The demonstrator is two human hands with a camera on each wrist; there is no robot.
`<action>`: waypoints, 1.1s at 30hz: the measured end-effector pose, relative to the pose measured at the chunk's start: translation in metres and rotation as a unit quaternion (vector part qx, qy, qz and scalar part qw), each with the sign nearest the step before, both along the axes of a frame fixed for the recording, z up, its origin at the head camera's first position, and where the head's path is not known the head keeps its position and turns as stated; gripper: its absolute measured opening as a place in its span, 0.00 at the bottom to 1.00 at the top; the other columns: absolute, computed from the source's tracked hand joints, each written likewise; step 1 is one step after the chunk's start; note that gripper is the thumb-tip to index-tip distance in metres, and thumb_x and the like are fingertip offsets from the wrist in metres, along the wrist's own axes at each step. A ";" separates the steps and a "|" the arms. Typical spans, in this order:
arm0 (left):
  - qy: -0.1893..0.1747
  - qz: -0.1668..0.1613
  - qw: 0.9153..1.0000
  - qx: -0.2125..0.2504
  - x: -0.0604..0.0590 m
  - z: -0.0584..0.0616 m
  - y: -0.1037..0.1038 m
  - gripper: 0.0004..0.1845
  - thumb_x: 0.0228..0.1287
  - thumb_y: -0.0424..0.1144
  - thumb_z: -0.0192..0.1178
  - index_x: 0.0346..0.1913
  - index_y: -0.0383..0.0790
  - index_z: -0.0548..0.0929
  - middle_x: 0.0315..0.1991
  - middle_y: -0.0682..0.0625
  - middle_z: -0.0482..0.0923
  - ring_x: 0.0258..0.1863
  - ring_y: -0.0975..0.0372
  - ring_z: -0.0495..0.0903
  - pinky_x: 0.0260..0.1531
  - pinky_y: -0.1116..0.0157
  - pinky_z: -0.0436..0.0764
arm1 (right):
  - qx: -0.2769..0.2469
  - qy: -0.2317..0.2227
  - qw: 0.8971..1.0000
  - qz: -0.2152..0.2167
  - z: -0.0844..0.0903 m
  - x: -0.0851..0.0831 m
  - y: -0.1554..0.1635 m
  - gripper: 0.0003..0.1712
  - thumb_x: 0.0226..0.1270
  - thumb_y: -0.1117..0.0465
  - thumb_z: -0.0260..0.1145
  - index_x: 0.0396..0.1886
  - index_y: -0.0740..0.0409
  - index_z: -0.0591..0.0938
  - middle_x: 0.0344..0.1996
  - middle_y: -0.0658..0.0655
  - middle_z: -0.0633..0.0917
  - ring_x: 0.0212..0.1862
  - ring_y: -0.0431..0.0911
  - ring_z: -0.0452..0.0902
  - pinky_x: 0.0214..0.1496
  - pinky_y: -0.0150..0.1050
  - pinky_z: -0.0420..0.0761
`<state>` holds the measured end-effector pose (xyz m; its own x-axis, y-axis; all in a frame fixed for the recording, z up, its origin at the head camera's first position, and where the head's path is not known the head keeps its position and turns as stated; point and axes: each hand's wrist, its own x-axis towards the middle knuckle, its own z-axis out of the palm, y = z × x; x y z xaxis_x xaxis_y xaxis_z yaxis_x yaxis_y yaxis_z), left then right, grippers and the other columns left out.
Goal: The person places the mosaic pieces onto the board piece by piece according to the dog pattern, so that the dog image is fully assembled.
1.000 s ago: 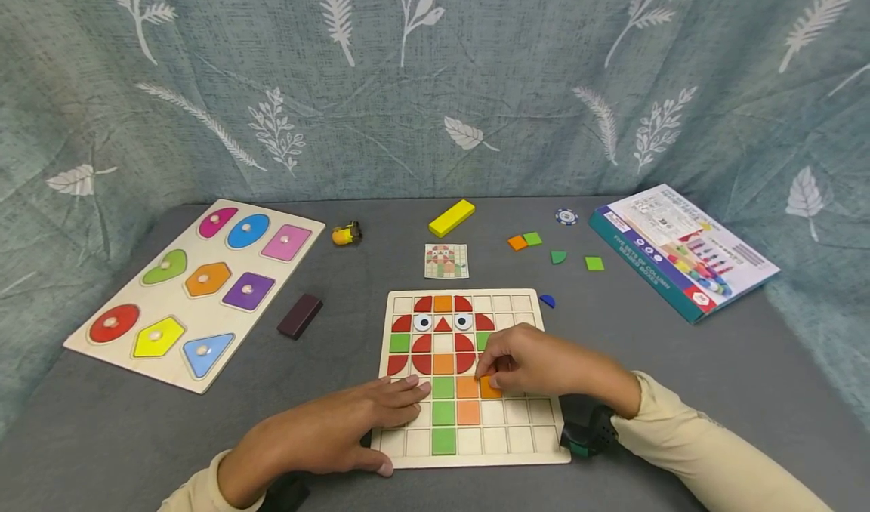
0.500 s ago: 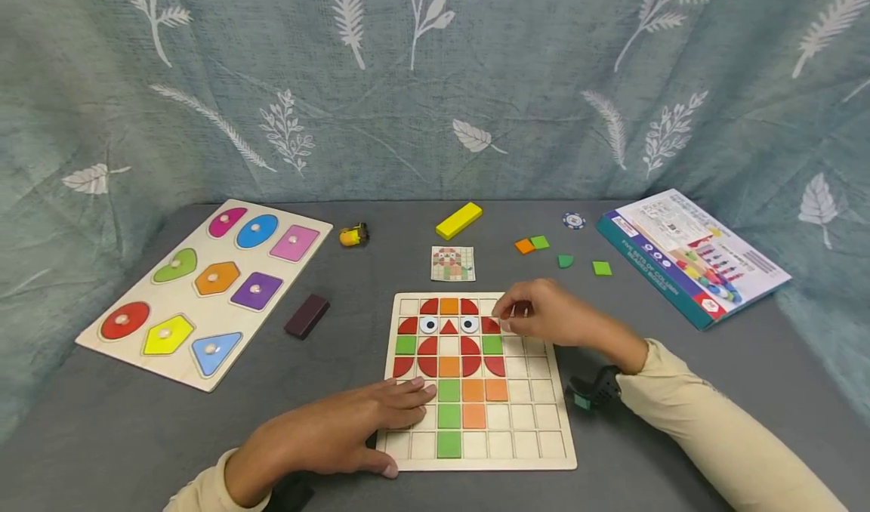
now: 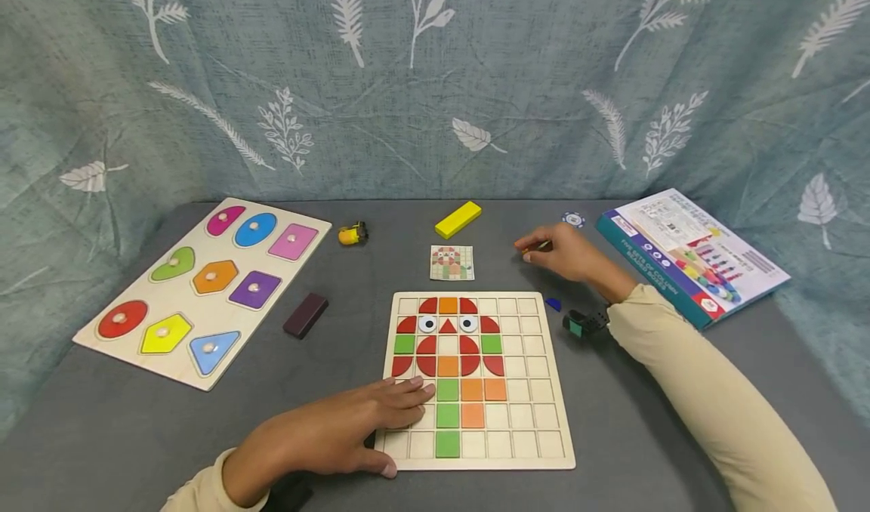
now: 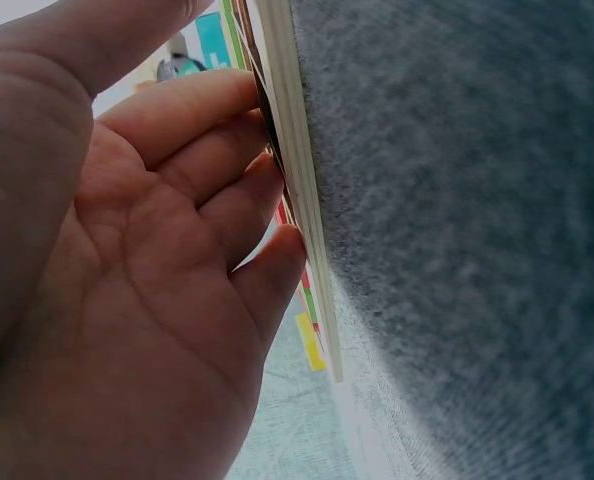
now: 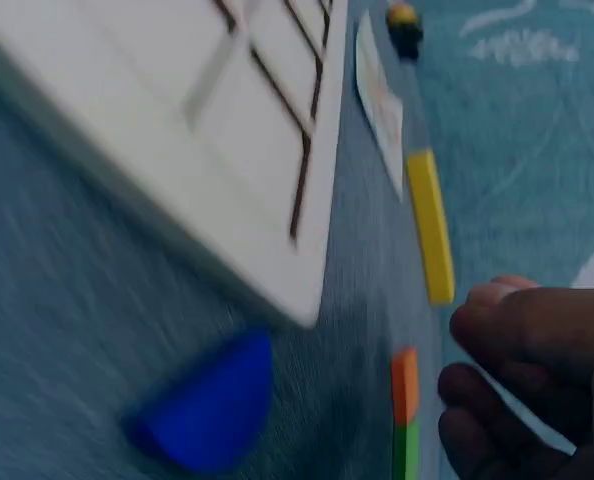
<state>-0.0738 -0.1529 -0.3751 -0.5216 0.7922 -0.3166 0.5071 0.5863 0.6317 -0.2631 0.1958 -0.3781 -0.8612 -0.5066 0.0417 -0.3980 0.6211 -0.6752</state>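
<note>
A wooden grid board (image 3: 533, 448) lies in front of me with red, orange and green pieces set in its squares. My left hand (image 3: 340, 430) rests on its left side, fingers extended over the surface and thumb at the front edge; in the left wrist view the fingertips touch the board (image 4: 295, 150). Beyond the board, my right hand (image 3: 569, 252) is over an orange tile (image 5: 405, 385) and a green tile (image 5: 406, 450). The right wrist view shows its fingers bent and apart, with nothing visible between them. A blue half-circle piece (image 3: 553, 303) lies beside the board's far right corner.
A small pattern card (image 3: 451, 263) and a yellow block (image 3: 458, 220) lie behind the board. On the left are a shape puzzle (image 3: 178, 362), a dark brown block (image 3: 306, 316) and a small yellow toy (image 3: 353, 233). A box (image 3: 693, 251) and a poker chip (image 3: 573, 219) stand right.
My right hand has left the orange tile it placed on the board and moved away over the far right to the loose tiles. The left hand stays on the board.
</note>
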 end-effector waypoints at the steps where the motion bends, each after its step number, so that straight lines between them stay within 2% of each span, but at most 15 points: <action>1: 0.000 0.000 1.000 -0.001 0.000 0.000 0.000 0.36 0.60 0.44 0.69 0.71 0.45 0.68 0.74 0.57 0.57 0.74 0.59 0.51 0.67 0.54 0.61 | -0.001 -0.001 1.000 -0.010 -0.001 -0.004 0.001 0.13 0.67 0.72 0.62 0.49 0.70 0.84 0.46 0.66 0.85 0.48 0.56 0.80 0.48 0.49 0.79; 7: 0.004 -0.001 1.000 -0.008 0.001 0.002 0.001 0.36 0.60 0.44 0.69 0.71 0.45 0.68 0.73 0.58 0.57 0.74 0.59 0.50 0.67 0.54 0.61 | 0.015 -0.029 0.997 -0.065 -0.004 -0.021 0.002 0.13 0.69 0.70 0.61 0.50 0.68 0.84 0.46 0.66 0.85 0.47 0.56 0.81 0.48 0.49 0.79; 13: 0.005 0.001 1.000 -0.008 0.001 0.003 0.001 0.37 0.59 0.43 0.70 0.71 0.44 0.68 0.74 0.57 0.56 0.74 0.59 0.50 0.67 0.54 0.60 | 0.027 -0.050 0.996 -0.075 -0.005 -0.026 -0.005 0.15 0.68 0.72 0.60 0.52 0.70 0.82 0.49 0.66 0.84 0.52 0.58 0.78 0.53 0.51 0.76; 20: 0.003 0.003 1.000 -0.001 0.001 0.003 -0.001 0.37 0.60 0.43 0.69 0.71 0.44 0.67 0.74 0.57 0.56 0.74 0.59 0.50 0.67 0.54 0.60 | 0.055 -0.021 0.997 -0.054 -0.003 -0.030 -0.014 0.16 0.62 0.76 0.62 0.50 0.74 0.82 0.48 0.68 0.84 0.53 0.60 0.78 0.55 0.51 0.75; 25: 0.005 0.004 1.000 -0.002 0.002 0.003 -0.002 0.37 0.60 0.43 0.69 0.71 0.44 0.68 0.74 0.57 0.56 0.74 0.58 0.51 0.67 0.53 0.60 | 0.080 -0.017 0.996 -0.042 -0.002 -0.030 -0.017 0.16 0.63 0.75 0.62 0.51 0.73 0.82 0.48 0.69 0.83 0.51 0.60 0.78 0.53 0.51 0.76; 33: -0.003 0.007 1.000 -0.006 0.000 0.003 0.000 0.37 0.60 0.43 0.69 0.71 0.44 0.68 0.74 0.57 0.56 0.74 0.58 0.50 0.67 0.53 0.60 | 0.105 0.027 0.993 -0.037 -0.003 -0.019 -0.019 0.13 0.61 0.73 0.65 0.46 0.68 0.85 0.40 0.64 0.81 0.40 0.54 0.73 0.44 0.48 0.73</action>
<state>-0.0733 -0.1528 -0.3721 -0.5303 0.7811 -0.3297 0.4957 0.6011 0.6269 -0.2821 0.1771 -0.3813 -0.8961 -0.4436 -0.0117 -0.3774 0.7757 -0.5058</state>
